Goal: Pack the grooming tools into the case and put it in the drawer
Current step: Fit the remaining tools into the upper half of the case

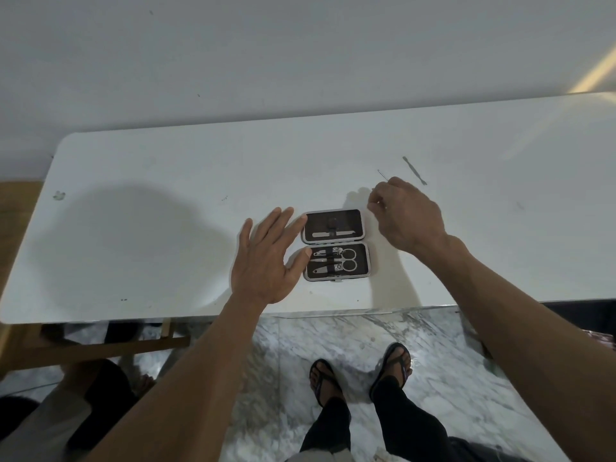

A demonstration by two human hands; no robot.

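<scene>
A small brown grooming case (335, 245) lies open on the white table (166, 211). Its far half holds a nail file (333, 233); its near half holds clippers and scissors (346, 260) under straps. My left hand (266, 258) is flat and spread, fingertips touching the case's left edge. My right hand (405, 215) hovers just right of the case, fingers pinched on a thin metal pick (382, 175) whose tip sticks out beyond the hand. A flat metal cuticle tool (415, 170) lies loose on the table, farther right. No drawer is in view.
The table's near edge runs just below the case, with marble floor (333, 335) and my sandalled feet (360, 371) beneath. A wall stands behind the table. A wooden piece (20, 228) sits at the left edge.
</scene>
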